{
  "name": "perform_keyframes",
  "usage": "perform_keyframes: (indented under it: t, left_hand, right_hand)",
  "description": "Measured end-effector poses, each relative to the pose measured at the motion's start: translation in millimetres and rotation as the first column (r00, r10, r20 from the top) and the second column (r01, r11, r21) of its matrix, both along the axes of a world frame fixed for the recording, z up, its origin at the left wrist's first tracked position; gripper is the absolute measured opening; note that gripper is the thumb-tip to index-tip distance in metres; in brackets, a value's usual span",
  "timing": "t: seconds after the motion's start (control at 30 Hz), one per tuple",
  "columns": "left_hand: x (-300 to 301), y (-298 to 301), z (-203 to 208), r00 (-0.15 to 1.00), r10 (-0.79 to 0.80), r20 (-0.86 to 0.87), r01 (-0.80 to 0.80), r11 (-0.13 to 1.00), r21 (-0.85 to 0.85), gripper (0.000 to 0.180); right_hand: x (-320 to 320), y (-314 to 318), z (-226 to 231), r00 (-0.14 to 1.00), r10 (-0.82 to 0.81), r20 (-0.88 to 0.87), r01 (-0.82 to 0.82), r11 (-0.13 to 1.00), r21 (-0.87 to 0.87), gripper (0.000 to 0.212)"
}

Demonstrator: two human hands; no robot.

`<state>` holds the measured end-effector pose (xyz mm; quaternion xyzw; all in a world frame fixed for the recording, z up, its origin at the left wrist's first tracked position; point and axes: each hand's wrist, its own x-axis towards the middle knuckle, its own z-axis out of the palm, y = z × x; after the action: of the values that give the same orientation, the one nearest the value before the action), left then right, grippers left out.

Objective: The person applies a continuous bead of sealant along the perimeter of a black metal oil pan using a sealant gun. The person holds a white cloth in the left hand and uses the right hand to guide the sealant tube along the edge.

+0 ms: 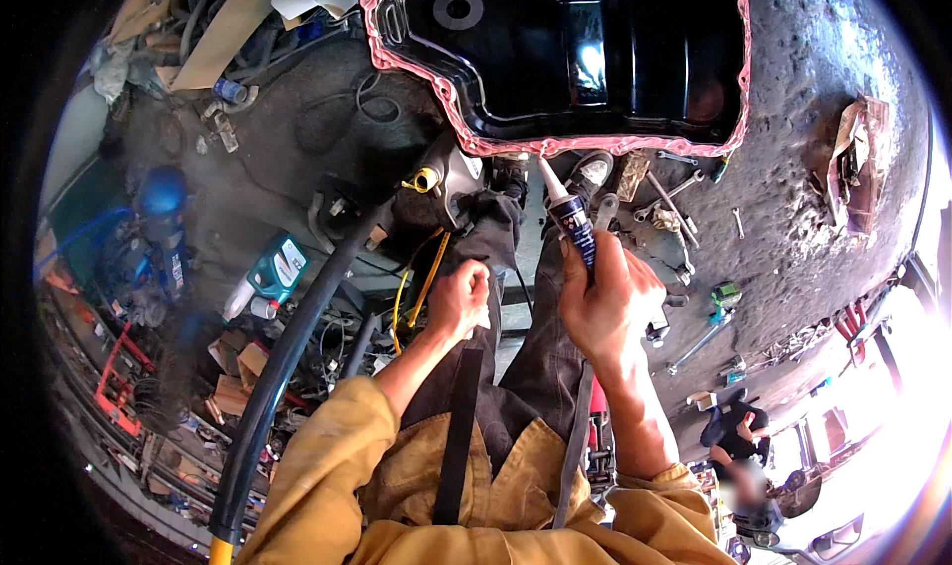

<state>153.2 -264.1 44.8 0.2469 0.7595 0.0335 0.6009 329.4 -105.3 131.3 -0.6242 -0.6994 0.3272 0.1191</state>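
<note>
My right hand is wrapped round a dark blue sealant tube with a long white nozzle. The nozzle tip points up at the near edge of a black metal oil pan and seems to touch it. A pink bead of sealant runs along the visible rim of the pan. My left hand is closed in front of my left thigh, apart from the pan. A small pale bit shows below its fingers, too little to name.
Wrenches and a green-and-black tool lie on the dark floor at right. A black bar slants up at left, near a teal bottle. Another person is far off at lower right.
</note>
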Motion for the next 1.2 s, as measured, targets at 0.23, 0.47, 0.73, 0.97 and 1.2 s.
perform_keyframes:
  t: [0.23,0.47,0.73,0.97,1.2]
  left_hand:
    - [-38.9,161.8,115.0,0.999,-0.033,-0.013,0.034,0.854,0.519,0.032]
    - [-32.1,199.8,103.3,0.955,-0.282,-0.093,0.291,0.832,0.471,0.043]
    - [-26.9,203.8,88.2,0.9,-0.366,-0.237,0.435,0.785,0.441,0.038]
    - [-25.0,199.5,105.8,0.925,-0.309,-0.222,0.379,0.808,0.452,0.031]
    - [-28.9,199.5,113.3,0.96,-0.157,-0.234,0.256,0.834,0.489,0.025]
  right_hand:
    - [-3.2,-6.4,-8.0,0.997,-0.065,-0.029,0.065,0.998,0.004,0.021]
    - [-1.1,-6.0,-9.1,0.995,-0.076,-0.066,0.076,0.997,-0.007,0.021]
    - [-0.1,-9.0,-10.7,0.992,-0.104,-0.076,0.103,0.994,-0.022,0.018]
    - [2.9,-7.4,-9.5,0.991,-0.099,-0.085,0.096,0.995,-0.042,0.019]
    - [2.6,-5.3,-8.9,0.989,-0.107,-0.107,0.102,0.993,-0.053,0.018]
